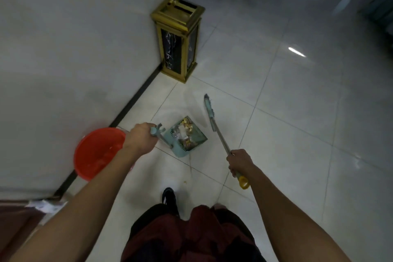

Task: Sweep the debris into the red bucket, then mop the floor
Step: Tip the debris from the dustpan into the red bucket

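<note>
Left hand (139,137) is wrapped round the top of the teal dustpan (187,137) handle, and the pan's full of debris (185,132), sitting just right of the red bucket (96,152) by the wall. Right hand (240,161) grips the broom (214,125) stick near its yellow end, brush head out toward the gold bin (177,38) in the corner. One crumb (185,181) lies on the tiles near the shoe (169,197)

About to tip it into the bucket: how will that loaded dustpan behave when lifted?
The dustpan probably stays light: the scraps look like wrappers and crumbs. Its front is open, so debris may slide out if it tilts forward. The left hand grips the long handle's top, so the pan may swing.
</note>
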Available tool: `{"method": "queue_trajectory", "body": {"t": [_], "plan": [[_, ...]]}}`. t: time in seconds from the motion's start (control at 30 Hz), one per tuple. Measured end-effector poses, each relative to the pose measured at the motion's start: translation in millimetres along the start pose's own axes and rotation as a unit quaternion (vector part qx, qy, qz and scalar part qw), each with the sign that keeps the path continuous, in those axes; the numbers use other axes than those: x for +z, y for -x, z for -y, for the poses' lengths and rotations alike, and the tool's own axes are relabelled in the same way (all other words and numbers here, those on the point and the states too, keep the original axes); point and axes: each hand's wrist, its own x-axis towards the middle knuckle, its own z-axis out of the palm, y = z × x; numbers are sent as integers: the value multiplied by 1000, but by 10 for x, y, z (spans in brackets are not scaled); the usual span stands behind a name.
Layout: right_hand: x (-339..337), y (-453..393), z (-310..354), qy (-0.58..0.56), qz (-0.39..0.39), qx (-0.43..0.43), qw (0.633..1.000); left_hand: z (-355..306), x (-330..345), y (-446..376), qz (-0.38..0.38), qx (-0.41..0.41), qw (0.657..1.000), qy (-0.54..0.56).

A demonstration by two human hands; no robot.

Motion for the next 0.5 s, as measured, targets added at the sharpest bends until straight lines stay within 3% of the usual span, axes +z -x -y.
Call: {"method": "queue_trajectory", "body": {"t": [0.23,0.5], "plan": [[-288,-494,278,82,62,-46,994,-79,74,335,-93,-85,990,57],[-659,-790,493,129,121,-119,977,-301,347,1075,-212,-219,942,140]]}}
